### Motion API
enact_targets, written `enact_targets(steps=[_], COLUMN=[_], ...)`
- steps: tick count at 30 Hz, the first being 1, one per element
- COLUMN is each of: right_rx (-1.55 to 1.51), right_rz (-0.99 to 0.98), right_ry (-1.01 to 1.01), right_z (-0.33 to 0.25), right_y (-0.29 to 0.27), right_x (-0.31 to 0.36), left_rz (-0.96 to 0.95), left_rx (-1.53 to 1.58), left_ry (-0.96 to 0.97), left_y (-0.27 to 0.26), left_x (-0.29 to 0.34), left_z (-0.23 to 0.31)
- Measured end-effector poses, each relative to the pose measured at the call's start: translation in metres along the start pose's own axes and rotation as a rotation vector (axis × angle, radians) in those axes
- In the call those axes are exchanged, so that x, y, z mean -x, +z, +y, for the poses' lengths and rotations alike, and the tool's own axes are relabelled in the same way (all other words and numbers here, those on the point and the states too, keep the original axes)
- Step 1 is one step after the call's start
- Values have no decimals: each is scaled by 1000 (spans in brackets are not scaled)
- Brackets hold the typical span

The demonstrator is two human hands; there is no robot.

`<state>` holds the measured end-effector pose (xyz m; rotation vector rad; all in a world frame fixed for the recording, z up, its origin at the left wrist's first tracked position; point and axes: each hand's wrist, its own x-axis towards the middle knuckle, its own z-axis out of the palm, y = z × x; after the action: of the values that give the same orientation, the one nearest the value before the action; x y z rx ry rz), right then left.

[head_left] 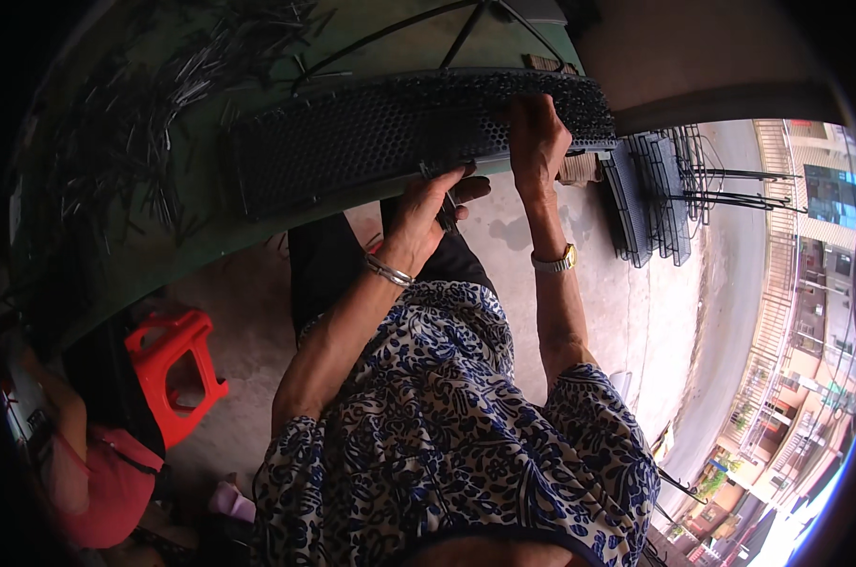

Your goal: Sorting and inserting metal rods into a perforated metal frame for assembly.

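Note:
A long black panel (352, 142) full of round holes lies along the front of a green-topped table (201, 231). At its near edge is my left hand (426, 213), fingers curled around something small and dark that I cannot make out. My right hand (538, 142) is closed over the panel's right part, its fingertips pressed down at the holes. Whatever those fingertips hold is hidden. Dark bits crowd the holes at that right end. Many thin black strips (177, 94) lie in a loose heap on the table, left of the panel.
Bent black rods (390, 38) rise behind the panel. Several more dark mesh panels with rods (650, 198) stand on the floor at right. A red plastic stool (177, 369) is at lower left, near a person in a pink top (111, 491). A street lies far right.

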<state>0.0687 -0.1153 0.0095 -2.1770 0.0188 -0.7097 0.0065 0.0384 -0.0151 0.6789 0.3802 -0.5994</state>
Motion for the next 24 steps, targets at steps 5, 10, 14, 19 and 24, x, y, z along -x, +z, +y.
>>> enact_targets(steps=[5,10,14,19,24], right_rx=[26,98,129,193,210], right_rz=[-4,-29,-81,-136,-214], right_ry=[-1,-88,-79,-119,-32], right_z=[4,15,13,9,8], right_y=[3,4,0,-4,-5], right_x=[3,1,-2,-8,-11], left_rz=[-10,-18,-61,-40,13], left_rx=[30,105,117,136,165], left_ry=[-11,-71,-67,-39,17], left_y=[-4,-2,-3,-5,1], left_x=[-6,-5,-5,-7,1], left_z=[-4,-3,-3,-8,-7])
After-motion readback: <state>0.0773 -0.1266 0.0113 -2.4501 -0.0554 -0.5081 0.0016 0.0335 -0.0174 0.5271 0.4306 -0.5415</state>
